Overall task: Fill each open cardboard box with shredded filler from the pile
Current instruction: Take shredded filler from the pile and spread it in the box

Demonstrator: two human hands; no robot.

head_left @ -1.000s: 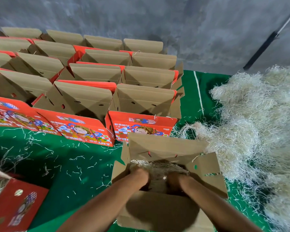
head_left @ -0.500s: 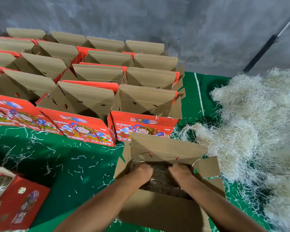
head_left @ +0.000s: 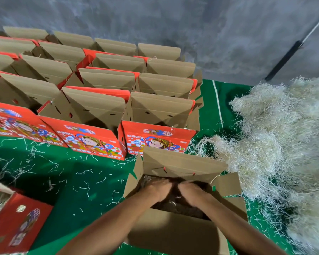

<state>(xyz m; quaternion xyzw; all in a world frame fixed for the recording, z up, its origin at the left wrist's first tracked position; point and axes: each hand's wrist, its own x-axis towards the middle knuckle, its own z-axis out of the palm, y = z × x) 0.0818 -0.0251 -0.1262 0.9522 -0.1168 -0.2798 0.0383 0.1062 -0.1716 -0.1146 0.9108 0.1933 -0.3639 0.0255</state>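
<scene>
Deep inside open box [head_left: 175, 236], both hands [head_left: 175, 192], side by side on filler [head_left: 182, 208]

My open cardboard box [head_left: 180, 234] sits at the green mat's [head_left: 77, 183] near edge, flaps up, dark filler [head_left: 175, 205] inside, the pale shredded pile [head_left: 276, 150] along the right edge, more open boxes [head_left: 99, 100] in rows toward the far edge.

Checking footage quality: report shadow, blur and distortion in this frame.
Head view: the open box interior is deep in shadow, dimming the filler under both hands; the red box at lower left is blurred; wide-angle bending curves the box rows; the filler pile looks bright, soft-edged.
</scene>
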